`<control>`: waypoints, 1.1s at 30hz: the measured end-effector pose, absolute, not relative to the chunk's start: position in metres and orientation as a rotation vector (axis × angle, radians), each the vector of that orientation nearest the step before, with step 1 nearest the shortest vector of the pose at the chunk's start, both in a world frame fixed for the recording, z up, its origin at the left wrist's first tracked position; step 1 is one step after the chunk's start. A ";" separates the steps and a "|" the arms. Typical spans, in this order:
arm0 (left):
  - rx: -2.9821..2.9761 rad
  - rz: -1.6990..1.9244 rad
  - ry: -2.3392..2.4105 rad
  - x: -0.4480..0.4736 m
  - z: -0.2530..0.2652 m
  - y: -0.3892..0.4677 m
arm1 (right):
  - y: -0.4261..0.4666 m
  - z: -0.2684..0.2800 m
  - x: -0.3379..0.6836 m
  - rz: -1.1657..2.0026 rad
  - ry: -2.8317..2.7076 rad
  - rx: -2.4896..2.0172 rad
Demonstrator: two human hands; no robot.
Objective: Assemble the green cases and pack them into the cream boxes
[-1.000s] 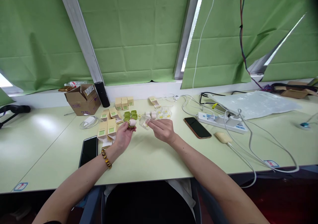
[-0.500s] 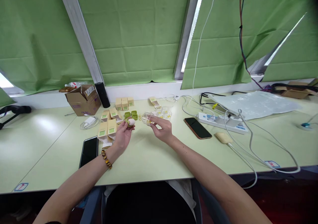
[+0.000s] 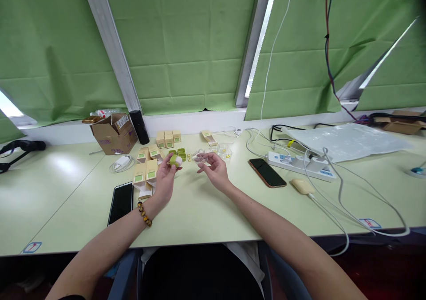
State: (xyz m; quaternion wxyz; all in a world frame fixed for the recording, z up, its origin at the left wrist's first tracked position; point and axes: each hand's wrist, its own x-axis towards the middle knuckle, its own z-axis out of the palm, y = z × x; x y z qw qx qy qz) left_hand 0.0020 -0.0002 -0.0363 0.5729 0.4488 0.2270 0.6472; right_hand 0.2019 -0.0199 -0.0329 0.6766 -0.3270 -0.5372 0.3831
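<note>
My left hand (image 3: pixel 163 181) is closed around a small green case with a rounded white part (image 3: pixel 176 161). My right hand (image 3: pixel 217 172) pinches a clear plastic cup-like piece (image 3: pixel 199 156), a short way to the right of the case. Between and behind the hands lie several small green square cases (image 3: pixel 181 152) and a few tiny yellow pieces (image 3: pixel 189 158). More clear plastic pieces with yellow bits (image 3: pixel 224 151) sit just beyond my right hand. Several small cardboard boxes with green labels (image 3: pixel 145 172) stand beside my left hand, some with flaps open.
A phone (image 3: pixel 120 202) lies left of my left forearm, another phone (image 3: pixel 268 172) to the right. Farther right are a power strip (image 3: pixel 301 166), a cream charging case (image 3: pixel 302 186) and loose cables. At the back stand a cardboard carton (image 3: pixel 115 135) and a black cylinder (image 3: pixel 139 127).
My left hand has turned the small case so that more of its green shell shows. The clear piece in my right hand has tilted and now looks flatter.
</note>
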 end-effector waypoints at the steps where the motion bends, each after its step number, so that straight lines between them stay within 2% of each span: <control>1: 1.078 1.538 0.548 0.002 -0.035 -0.002 | -0.020 -0.033 0.202 0.853 -1.221 -0.730; 9: 1.459 1.677 0.564 0.003 -0.038 -0.004 | -0.016 -0.044 0.205 0.710 -1.420 -0.885; 21: 1.687 1.599 0.561 0.002 -0.048 0.000 | -0.024 -0.044 0.197 0.583 -1.696 -0.929; 33: 1.867 1.462 0.630 0.000 -0.047 -0.004 | -0.023 -0.046 0.196 0.564 -1.737 -0.903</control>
